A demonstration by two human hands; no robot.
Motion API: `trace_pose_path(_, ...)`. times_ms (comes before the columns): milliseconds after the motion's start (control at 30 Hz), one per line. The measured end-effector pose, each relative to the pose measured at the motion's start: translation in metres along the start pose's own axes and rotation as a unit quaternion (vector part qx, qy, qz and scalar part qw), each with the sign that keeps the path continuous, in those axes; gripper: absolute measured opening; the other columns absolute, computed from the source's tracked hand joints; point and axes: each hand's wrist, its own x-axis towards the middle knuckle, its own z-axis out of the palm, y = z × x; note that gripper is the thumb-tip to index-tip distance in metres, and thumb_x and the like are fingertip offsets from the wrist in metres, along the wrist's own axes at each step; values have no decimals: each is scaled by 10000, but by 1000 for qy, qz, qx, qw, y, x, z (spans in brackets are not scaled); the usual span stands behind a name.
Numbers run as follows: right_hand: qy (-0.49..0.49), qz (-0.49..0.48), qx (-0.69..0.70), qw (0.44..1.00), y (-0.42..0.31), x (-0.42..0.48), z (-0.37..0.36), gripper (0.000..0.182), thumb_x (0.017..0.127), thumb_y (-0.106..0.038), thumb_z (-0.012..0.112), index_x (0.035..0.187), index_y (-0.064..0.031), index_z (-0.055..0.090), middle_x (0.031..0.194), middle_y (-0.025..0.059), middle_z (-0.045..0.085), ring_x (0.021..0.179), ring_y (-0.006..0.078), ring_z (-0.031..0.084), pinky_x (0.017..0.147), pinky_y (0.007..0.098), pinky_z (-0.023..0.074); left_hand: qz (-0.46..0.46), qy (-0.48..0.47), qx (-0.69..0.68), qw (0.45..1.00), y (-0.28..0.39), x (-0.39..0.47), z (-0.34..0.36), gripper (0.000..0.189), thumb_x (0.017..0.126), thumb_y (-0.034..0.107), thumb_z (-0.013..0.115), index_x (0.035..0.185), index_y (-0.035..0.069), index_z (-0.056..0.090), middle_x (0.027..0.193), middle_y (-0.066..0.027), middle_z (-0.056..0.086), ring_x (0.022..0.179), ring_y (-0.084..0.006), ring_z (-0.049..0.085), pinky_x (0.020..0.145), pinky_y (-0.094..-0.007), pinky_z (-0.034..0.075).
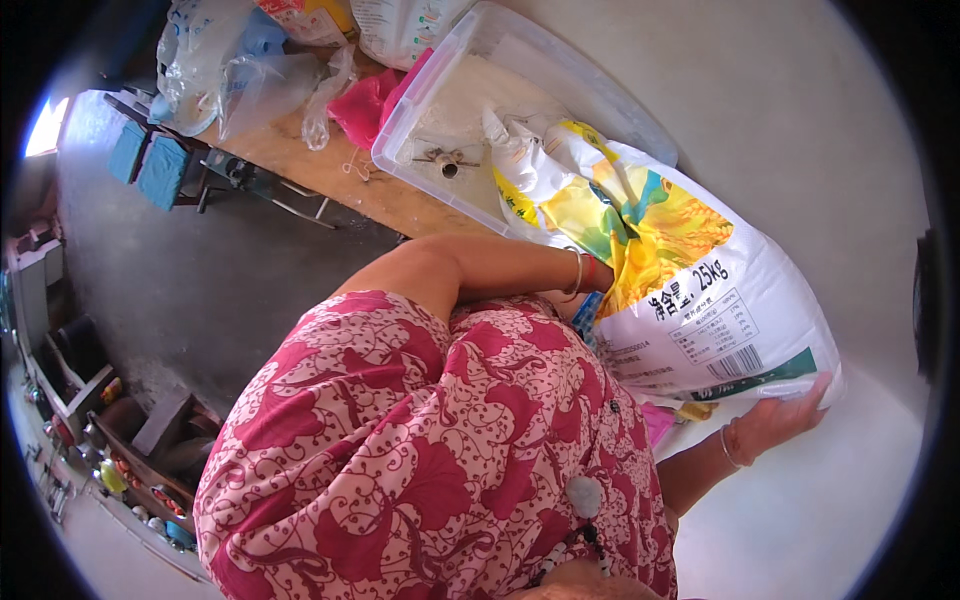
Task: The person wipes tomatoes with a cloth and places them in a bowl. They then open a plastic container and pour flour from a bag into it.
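Note:
A large white sack [765, 285], printed with yellow wheat ears and bearing writing, lies tilted across the upper right. Its gathered, narrow end reaches over the rim of a translucent plastic tub [525, 232]. My left hand [598, 277] grips the sack's creased side; folds hide most of its fingers. At the sack's broad lower end, my right hand [784, 420] holds it from beneath, fingers against the bottom corner. Inside the tub is pale material [510, 86], perhaps flour. A short metal pipe [448, 166] with a crossbar shows near the tub's near wall.
Left of the tub, a wooden tabletop [277, 154] bears clear plastic bags [262, 86] and a pink bag [364, 109]. Another printed sack [405, 30] stands behind. Stools with blue covers [161, 169] are at far left. A pale wall [810, 112] runs along the right.

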Motion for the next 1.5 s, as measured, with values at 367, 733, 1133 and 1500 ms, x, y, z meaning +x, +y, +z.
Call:
trace_pose_path(367, -3, 158, 103, 982, 99, -22, 60, 441, 833, -155, 630, 1233, 1, 533, 1101, 142, 545, 1028, 286, 549, 843, 399, 474, -68, -37, 380, 922, -21, -43, -30, 306, 889, 268, 562, 1056, 18, 618, 940, -146, 653, 847, -198, 600, 795, -351, 473)
trace_pose_path(733, 56, 230, 409, 881, 78, -42, 91, 335, 905, -138, 537, 1198, 22, 509, 1092, 58, 582, 982, 134, 532, 866, 249, 408, -171, -138, 463, 859, 176, -99, -28, 257, 898, 230, 576, 983, -1, 653, 860, -133, 668, 811, -152, 606, 716, -317, 481)
trace_pose_path(1133, 3, 216, 391, 894, 59, -53, 98, 203, 944, -150, 522, 1061, 4, 585, 927, 29, 618, 849, 72, 537, 764, 222, 435, 172, 58, 543, 820, 159, 13, 5, 158, 832, 116, 595, 934, -4, 607, 827, -172, 635, 767, -334, 616, 699, -392, 489)
trace_pose_path(1500, 56, 166, 270, 947, 76, -37, 119, 196, 926, -160, 536, 878, 21, 595, 642, 10, 522, 588, 61, 417, 518, 253, 350, 122, 87, 533, 833, 161, -1, -3, 124, 836, 63, 588, 942, 2, 604, 831, -139, 648, 713, -250, 613, 657, -323, 489)
